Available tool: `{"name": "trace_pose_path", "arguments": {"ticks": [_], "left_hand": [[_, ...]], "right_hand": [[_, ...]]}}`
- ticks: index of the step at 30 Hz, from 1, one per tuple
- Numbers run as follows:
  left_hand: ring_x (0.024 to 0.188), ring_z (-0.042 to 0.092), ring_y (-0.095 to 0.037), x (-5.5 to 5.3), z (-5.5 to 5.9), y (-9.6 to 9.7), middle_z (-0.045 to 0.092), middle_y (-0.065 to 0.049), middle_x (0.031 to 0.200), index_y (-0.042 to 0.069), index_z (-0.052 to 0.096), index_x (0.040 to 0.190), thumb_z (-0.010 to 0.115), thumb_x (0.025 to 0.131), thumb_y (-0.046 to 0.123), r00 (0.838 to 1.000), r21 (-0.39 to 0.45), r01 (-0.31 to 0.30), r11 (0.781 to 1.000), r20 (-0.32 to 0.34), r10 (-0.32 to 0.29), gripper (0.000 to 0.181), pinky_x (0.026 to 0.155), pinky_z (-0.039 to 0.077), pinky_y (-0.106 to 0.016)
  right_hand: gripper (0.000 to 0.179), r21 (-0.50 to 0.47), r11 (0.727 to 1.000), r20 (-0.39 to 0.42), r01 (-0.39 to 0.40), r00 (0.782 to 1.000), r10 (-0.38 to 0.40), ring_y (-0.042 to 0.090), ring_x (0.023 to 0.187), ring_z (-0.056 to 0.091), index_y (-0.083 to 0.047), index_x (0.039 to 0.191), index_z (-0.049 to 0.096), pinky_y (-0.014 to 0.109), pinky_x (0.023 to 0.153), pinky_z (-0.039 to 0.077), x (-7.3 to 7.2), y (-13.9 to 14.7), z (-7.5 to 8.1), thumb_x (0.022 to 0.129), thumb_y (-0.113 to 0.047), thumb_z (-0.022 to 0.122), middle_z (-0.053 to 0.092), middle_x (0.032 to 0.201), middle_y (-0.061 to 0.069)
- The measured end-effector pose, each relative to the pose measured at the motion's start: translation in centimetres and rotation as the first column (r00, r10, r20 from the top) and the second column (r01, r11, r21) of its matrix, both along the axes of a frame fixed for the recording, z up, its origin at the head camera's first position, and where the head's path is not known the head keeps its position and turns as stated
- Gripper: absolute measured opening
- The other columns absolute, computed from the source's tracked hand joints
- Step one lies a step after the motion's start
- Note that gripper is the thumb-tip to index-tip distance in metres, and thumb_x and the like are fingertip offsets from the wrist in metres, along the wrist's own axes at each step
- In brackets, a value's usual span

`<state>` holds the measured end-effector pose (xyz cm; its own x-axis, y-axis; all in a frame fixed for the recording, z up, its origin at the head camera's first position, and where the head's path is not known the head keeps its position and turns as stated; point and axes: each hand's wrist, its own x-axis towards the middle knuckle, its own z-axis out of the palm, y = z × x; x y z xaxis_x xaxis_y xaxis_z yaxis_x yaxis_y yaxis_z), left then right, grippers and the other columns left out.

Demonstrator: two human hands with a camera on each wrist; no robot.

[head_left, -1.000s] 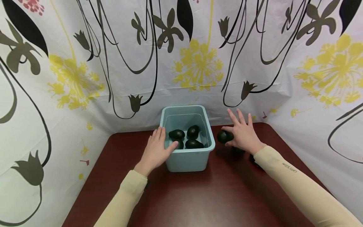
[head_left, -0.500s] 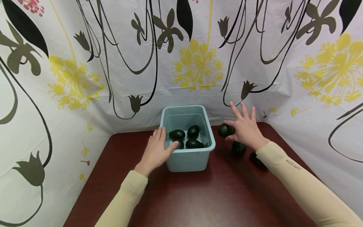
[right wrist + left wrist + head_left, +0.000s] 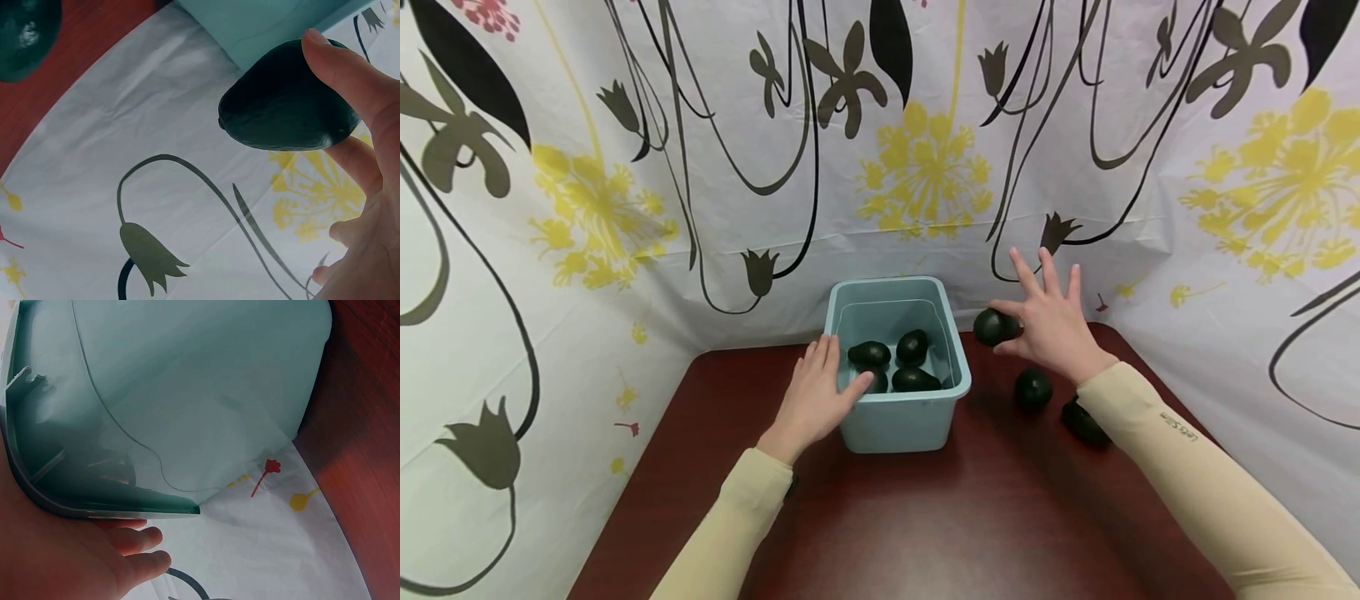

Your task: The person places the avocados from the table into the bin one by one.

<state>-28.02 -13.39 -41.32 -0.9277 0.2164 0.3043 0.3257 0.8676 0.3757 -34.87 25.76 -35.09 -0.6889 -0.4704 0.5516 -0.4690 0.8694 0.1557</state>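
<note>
A dark green avocado (image 3: 992,327) is pinched between the thumb and forefinger of my right hand (image 3: 1054,329), raised beside the bin's right side; the other fingers spread away from it. In the right wrist view the held avocado (image 3: 284,103) has its narrow end turned left. My left hand (image 3: 808,400) rests on the left rim of the light blue plastic bin (image 3: 895,425), thumb over the near corner and fingers along the outside. Several avocados (image 3: 915,380) lie on the bin's floor, one partly hidden by the left thumb and front rim.
Two more avocados lie on the dark red table (image 3: 925,517) right of the bin: one avocado (image 3: 1032,389) below the right hand, another avocado (image 3: 1084,422) partly behind the sleeve. A flower-printed white sheet (image 3: 715,208) hangs behind and at the sides of the table.
The right hand has lifted the avocado upward and away from the table, uncovering the two avocados beneath it. The left hand and bin have stayed in place.
</note>
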Motion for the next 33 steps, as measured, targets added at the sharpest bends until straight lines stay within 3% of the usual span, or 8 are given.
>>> {"name": "trace_pose_path", "arguments": {"ticks": [17,33], "left_hand": [[0.153,0.009,-0.033,0.0,0.0,0.0,0.014,-0.016,0.167,0.005,0.016,0.161,0.028,0.091,0.084,1.0,0.006,0.003,1.0,-0.009,-0.003,0.106,0.121,0.012,-0.051],[0.153,0.009,-0.032,0.0,-0.1,0.0,0.014,-0.016,0.166,0.005,0.017,0.161,0.029,0.091,0.083,1.0,0.011,0.007,1.0,-0.014,-0.007,0.106,0.121,0.012,-0.05]], "right_hand": [[0.076,-0.006,0.999,-0.078,-0.038,0.996,0.038,0.045,0.151,-0.003,-0.023,0.125,0.074,0.08,0.106,-0.003,0.1,-1.5,2.4,0.061,-0.06,0.091,0.006,0.168,0.012],[0.073,-0.011,0.994,-0.075,-0.108,0.991,0.107,0.045,0.151,0.001,-0.024,0.126,0.073,0.08,0.106,0.004,-0.6,-4.5,3.5,0.063,-0.055,0.092,0.012,0.167,0.014]]}}
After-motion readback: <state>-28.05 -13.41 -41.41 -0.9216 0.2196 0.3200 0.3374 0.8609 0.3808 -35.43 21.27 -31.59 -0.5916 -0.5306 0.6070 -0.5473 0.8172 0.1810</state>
